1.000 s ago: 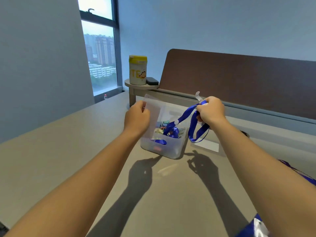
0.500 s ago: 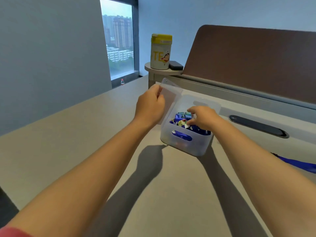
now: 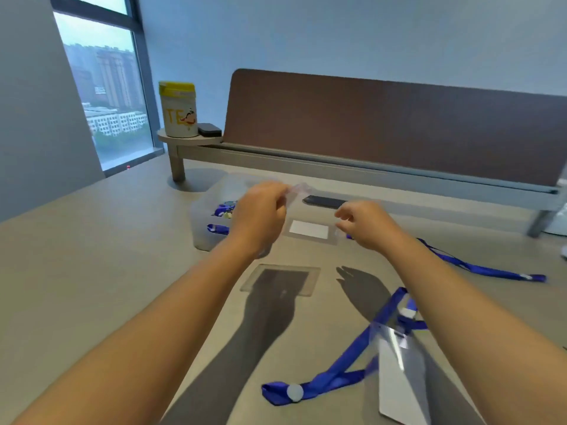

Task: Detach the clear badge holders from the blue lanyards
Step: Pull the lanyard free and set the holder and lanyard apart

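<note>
My left hand (image 3: 260, 216) is raised over the table and pinches a clear badge holder (image 3: 296, 191), which is blurred. My right hand (image 3: 363, 225) hovers to its right with fingers loosely curled and nothing visible in them. Between the hands, a clear holder with a white card (image 3: 308, 229) lies on the table. A blue lanyard (image 3: 337, 378) lies near me with a clear holder (image 3: 399, 378) still clipped to it. Another blue lanyard (image 3: 478, 268) stretches away at the right. Its near end is behind my right hand.
A translucent bin (image 3: 201, 228) with blue lanyards (image 3: 225, 210) in it stands left of my left hand. A faint rectangular outline (image 3: 280, 280) shows on the table under my left hand's shadow. A yellow-lidded can (image 3: 178, 110) sits on a small shelf beside the brown divider (image 3: 399, 127).
My right hand has come out of the bin, leaving the lanyard inside, and moved right. My left hand carried the clear holder to the right of the bin. The view has shifted right.
</note>
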Tool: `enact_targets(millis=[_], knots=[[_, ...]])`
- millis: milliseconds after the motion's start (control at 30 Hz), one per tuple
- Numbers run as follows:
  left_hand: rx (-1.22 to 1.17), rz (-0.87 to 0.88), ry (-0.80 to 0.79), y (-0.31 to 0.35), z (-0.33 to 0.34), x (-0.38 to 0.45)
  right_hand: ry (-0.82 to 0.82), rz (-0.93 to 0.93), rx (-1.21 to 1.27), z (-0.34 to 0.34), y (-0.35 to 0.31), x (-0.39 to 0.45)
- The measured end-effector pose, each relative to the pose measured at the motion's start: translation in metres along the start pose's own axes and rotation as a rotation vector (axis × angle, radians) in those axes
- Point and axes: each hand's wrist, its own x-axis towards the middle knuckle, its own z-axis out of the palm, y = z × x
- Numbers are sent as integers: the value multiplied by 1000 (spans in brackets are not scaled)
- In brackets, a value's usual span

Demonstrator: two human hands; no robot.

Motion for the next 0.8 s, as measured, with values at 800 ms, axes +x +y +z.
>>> enact_targets(millis=[800], knots=[[-110, 210, -320, 154, 157, -53, -194, 517, 267, 2, 206, -151]])
